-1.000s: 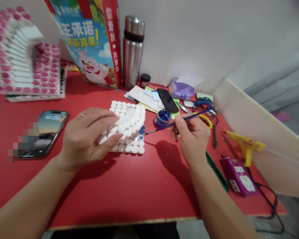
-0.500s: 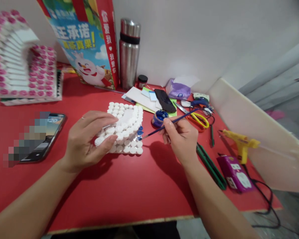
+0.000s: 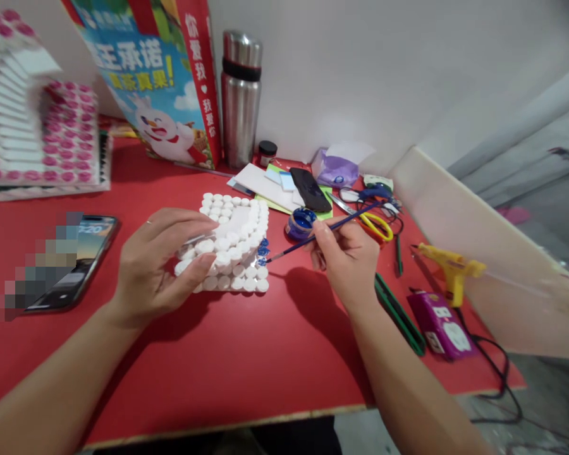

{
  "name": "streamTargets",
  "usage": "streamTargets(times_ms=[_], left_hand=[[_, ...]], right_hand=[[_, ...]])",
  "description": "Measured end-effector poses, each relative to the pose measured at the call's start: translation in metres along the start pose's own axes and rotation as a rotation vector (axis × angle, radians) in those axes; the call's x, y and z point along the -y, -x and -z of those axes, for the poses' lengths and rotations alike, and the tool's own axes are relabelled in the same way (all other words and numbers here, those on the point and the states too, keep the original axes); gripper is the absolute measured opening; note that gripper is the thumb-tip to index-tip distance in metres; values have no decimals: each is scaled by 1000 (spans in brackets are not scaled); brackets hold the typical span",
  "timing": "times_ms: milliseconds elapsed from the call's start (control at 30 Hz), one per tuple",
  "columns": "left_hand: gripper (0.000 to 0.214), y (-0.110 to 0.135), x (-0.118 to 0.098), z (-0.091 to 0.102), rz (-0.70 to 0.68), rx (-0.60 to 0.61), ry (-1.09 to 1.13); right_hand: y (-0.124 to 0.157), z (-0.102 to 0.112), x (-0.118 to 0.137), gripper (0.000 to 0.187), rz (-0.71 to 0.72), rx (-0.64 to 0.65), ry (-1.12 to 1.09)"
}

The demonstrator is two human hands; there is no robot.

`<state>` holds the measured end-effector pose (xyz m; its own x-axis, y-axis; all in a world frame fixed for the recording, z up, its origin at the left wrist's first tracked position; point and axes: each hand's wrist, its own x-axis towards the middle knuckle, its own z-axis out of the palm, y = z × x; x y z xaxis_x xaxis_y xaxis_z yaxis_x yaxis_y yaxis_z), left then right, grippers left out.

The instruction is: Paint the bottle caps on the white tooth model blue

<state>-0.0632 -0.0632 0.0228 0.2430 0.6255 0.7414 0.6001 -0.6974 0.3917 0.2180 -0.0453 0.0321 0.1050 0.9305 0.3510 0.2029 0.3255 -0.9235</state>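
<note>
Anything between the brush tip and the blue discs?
Nothing visible: the tip of the brush, held in the right hand, is right at the blue discs. The blue jar sits beyond the brush, off that line.

Phone [image 3: 92, 259] left of craft piece [image 3: 232, 243], jar [image 3: 294, 229] right (scissors [image 3: 380, 220] beyond)

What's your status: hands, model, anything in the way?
Left hand holding model. Right hand gripping brush, tip at blue discs, contact unclear. Open jar just beyond brush; nothing seen blocking the tip.
</note>
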Motion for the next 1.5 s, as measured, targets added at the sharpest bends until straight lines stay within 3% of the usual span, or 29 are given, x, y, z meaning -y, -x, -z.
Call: streamTargets(times_ms=[1033,1233,1500], left_hand=[[23,-1,-3,0,-3,13,19],[23,-1,-2,-1,-3,14,12],[22,-1,-4,-2,1,18,22]], right_hand=[[-1,-5,0,33,25,26,55],[-2,-9,1,33,-10,6,59],[-13,-13,1,35,1,-119,-93]])
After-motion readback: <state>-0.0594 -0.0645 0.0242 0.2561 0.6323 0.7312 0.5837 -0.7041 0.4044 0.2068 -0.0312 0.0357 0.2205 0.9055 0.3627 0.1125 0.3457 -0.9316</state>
